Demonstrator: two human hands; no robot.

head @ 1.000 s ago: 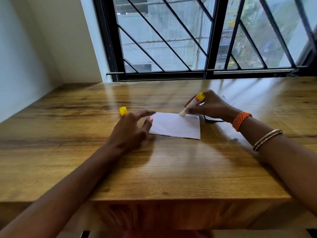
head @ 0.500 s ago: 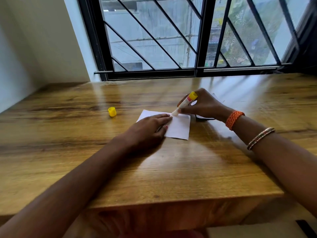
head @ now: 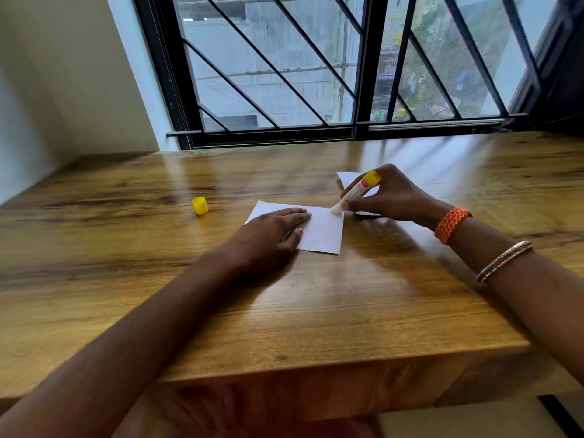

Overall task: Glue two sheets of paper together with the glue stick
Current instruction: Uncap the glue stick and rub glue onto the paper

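A white sheet of paper (head: 322, 230) lies flat on the wooden table (head: 316, 311). My left hand (head: 268, 235) rests palm-down on its left half, fingers together. My right hand (head: 392, 194) grips an uncapped glue stick (head: 358, 191), white with a yellow end, tilted so its white tip touches the sheet's far right corner. A second white sheet (head: 347, 178) lies behind my right hand, mostly hidden by it.
The yellow glue cap (head: 200, 206) stands on the table to the left of the sheet. A barred window (head: 316, 74) runs along the table's far edge. A wall closes the left side. The table's front edge is near my body.
My left hand moved from beside the cap onto the sheet and now presses it down. The glue stick's tip has shifted right along the sheet's far edge to its right corner.
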